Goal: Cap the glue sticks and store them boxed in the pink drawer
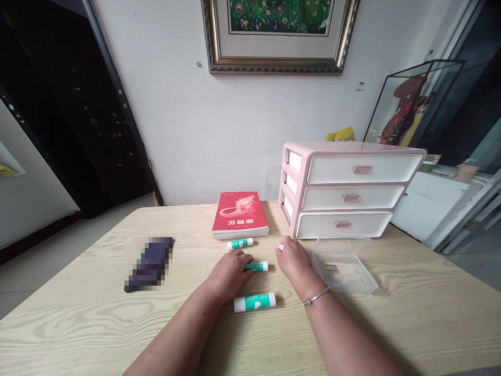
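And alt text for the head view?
Left hand covers one end of the middle of three glue sticks on a table; right hand holds a mostly hidden white object near an open clear box. Behind: red book, pink drawer unit.

Middle tube [259, 266] partly hidden by left hand [230, 271]; framed picture [279, 47] cut off above.

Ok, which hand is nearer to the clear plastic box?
Right. The right hand is just to the left of the clear plastic box; the left hand is farther left, at the left end of the middle glue stick.
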Demonstrator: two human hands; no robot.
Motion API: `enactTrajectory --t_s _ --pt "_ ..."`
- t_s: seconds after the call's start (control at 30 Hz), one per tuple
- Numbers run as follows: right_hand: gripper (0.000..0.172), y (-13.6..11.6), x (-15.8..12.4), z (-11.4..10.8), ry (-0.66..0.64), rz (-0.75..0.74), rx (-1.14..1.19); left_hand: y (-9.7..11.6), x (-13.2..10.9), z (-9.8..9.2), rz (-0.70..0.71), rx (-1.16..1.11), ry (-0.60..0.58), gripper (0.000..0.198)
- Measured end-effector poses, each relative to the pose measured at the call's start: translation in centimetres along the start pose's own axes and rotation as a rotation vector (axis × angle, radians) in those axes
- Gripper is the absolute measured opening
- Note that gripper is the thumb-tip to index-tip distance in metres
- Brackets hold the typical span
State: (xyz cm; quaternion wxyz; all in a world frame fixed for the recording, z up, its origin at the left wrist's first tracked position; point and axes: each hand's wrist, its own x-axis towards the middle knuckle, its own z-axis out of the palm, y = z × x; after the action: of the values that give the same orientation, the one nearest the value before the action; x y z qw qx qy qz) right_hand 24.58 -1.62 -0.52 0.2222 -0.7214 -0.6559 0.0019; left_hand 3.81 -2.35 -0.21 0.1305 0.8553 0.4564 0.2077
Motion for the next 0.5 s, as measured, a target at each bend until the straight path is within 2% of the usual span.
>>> enactTrajectory --t_s 0.13,0.23,0.33,0.43,0.5 --pt "0.019 0.1 -0.2 0.0 -0.042 -0.048 -0.037 -0.8 -0.3 -0.2 -0.074 -0.058 0.068 0.020" --pt "0.020 -0.6 -0.4 -0.8 0.057 -0.097 -0.003 -1.0 -0.5 -0.3 -0.135 -0.105 0.138 0.021" --pt "0.022 -1.7 -0.8 -1.8 0.156 -0.227 0.217 -0.9 -0.4 -0.5 -0.208 -0.249 0.219 0.020" --pt "0.021 -2.7 -1.3 -1.9 0.068 -0.391 0.474 -0.3 -0.4 -1.0 -0.240 -0.483 0.296 0.023" --pt "0.020 -3.2 -1.7 -1.3 -0.015 -0.433 0.586 0.2 -0.5 -1.3 -0.239 -0.681 0.313 0.030"
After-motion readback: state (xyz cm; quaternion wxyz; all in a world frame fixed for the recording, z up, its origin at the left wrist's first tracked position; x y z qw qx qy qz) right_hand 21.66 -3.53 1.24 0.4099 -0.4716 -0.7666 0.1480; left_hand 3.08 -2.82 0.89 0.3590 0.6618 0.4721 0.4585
